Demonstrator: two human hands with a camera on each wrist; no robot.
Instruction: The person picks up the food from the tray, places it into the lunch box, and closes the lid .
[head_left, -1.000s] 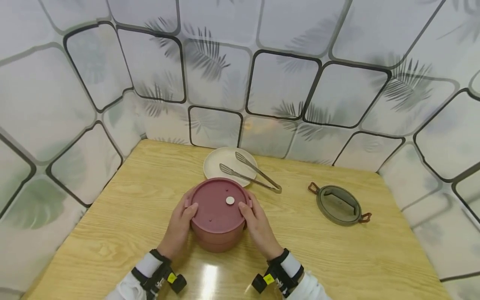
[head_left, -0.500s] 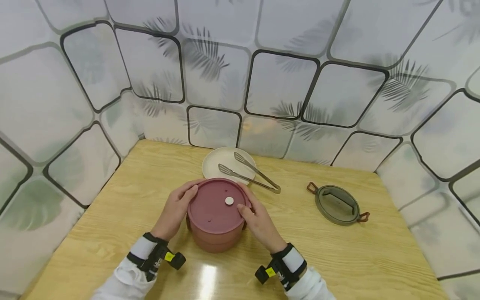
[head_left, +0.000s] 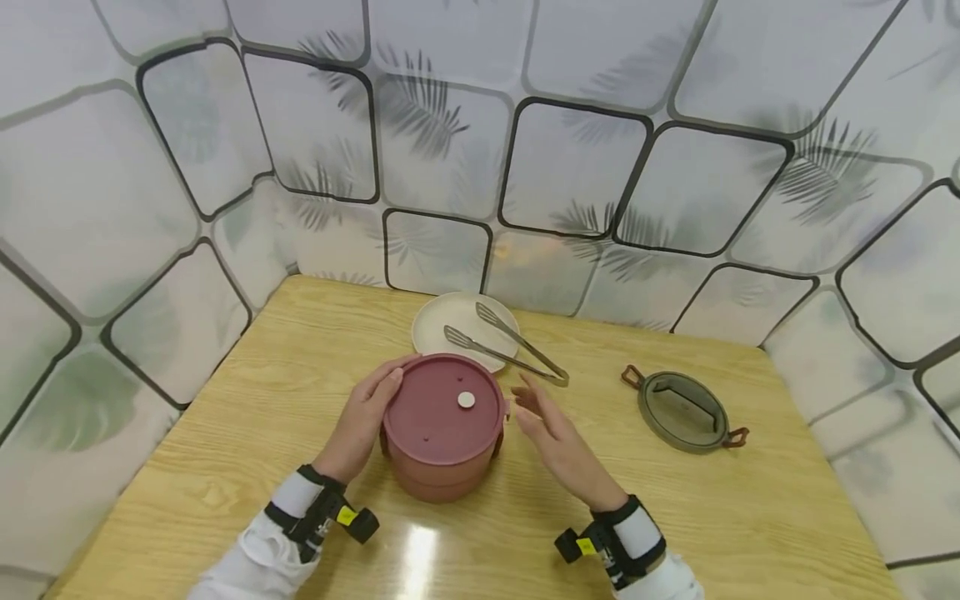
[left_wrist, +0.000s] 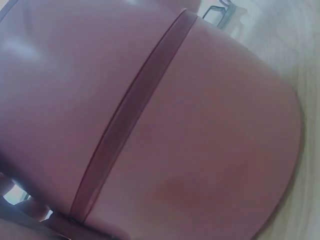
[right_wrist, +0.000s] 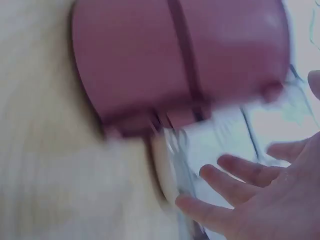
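A dusky-red pot [head_left: 442, 475] stands on the table, capped by a deep lid [head_left: 435, 425] with a small white knob [head_left: 467, 400]. My left hand [head_left: 366, 417] holds its left side near the back, the thumb at the lid's rim and the fingers reaching round behind, partly hidden. In the left wrist view, the pot's side wall [left_wrist: 200, 130] and seam fill most of the picture. To the right of the pot is my right hand [head_left: 566, 450], apart from it, fingers spread and holding nothing. The right wrist view shows those fingers [right_wrist: 220, 185] below the blurred pot.
Behind the pot lies a white plate [head_left: 435, 321] with metal tongs [head_left: 536, 354] across it, their hinged end over the table. A round dark-green lidded pan [head_left: 682, 412] with brown handles sits at right. Patterned walls [head_left: 435, 258] bound the wooden table [head_left: 300, 333].
My left hand has shifted up along the pot's side toward the back. My right hand has let go of the pot and moved away to the right. The pot stays in place.
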